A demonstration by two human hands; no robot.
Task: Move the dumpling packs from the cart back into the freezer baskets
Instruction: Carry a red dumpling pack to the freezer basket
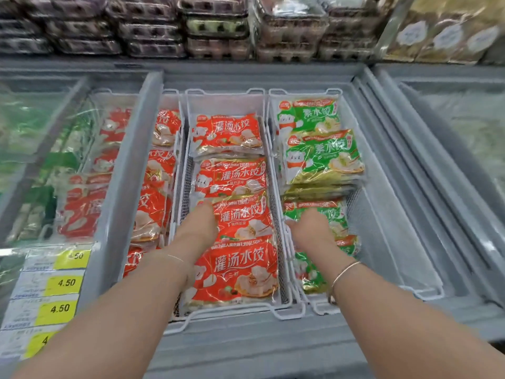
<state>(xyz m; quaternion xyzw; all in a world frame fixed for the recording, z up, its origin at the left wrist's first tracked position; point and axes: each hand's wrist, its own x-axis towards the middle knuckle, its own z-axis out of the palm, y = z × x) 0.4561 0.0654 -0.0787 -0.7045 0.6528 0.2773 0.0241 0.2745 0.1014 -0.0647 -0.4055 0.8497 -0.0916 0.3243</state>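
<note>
An open chest freezer holds white wire baskets. The middle basket (226, 92) is filled with a row of red dumpling packs. My left hand (199, 224) lies on the left edge of the third red pack (247, 218), fingers curled down onto it. The right basket (306, 91) holds green dumpling packs, stacked at the back (322, 157). My right hand (311, 228) grips the left part of a nearer green pack (332, 214) lying in that basket. The fingertips of both hands are hidden. No cart is in view.
A third basket with more red packs (164, 127) sits at the left, partly under a closed glass lid (41, 132). Yellow price labels (65, 283) line the front left rim. Egg cartons (218, 28) are stacked on the shelf behind. Slid-back lids (451, 127) cover the right side.
</note>
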